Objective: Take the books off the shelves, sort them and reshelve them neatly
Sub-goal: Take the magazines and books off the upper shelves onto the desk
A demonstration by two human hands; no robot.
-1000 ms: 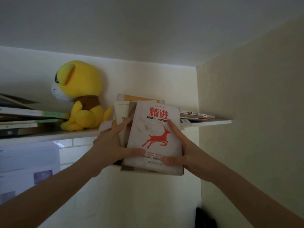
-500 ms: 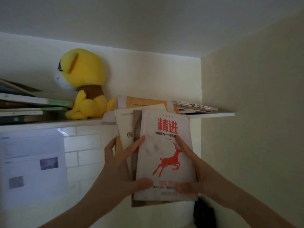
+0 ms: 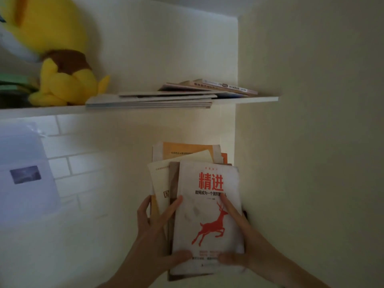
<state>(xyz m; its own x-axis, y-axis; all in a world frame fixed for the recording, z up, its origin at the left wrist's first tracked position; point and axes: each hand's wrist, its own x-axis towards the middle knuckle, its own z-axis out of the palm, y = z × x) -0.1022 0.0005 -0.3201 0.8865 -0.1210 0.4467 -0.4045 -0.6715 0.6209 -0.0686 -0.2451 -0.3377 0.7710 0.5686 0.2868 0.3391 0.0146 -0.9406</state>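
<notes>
Head view: both hands hold a held stack (image 3: pixel 199 204) of several books below the shelf (image 3: pixel 41 110), well apart from it, close to the corner where the tiled wall (image 3: pixel 87 169) meets the side wall (image 3: pixel 311 142). The stack is fanned. The top book (image 3: pixel 209 217) is white with red characters and a red deer on the cover, and behind it a brown one, a cream one and an orange one stick out at the top and left. The left hand (image 3: pixel 155 231) grips the stack's left edge, with its thumb pressed on the bottom of the top cover and its fingers stretched up the left side. The right hand (image 3: pixel 241 235) grips the right edge, thumb on the bottom of the cover, index finger lying straight up the cover next to the deer; its other fingers are hidden behind the stack. On the shelf a flat pile (image 3: pixel 149 100) of thin books lies with its edges overhanging the front lip. A smaller pile (image 3: pixel 216 87) rests partly on it toward the corner, skewed. Left of these sits a yellow plush toy (image 3: pixel 60 65) with a brown collar, touching the flat pile's left end. Green-edged books (image 3: pixel 12 84) sit at the far left, blurred. A printed sheet (image 3: pixel 25 173) with a small dark photo hangs on the tiled wall under the shelf. Dim light, soft focus throughout.
</notes>
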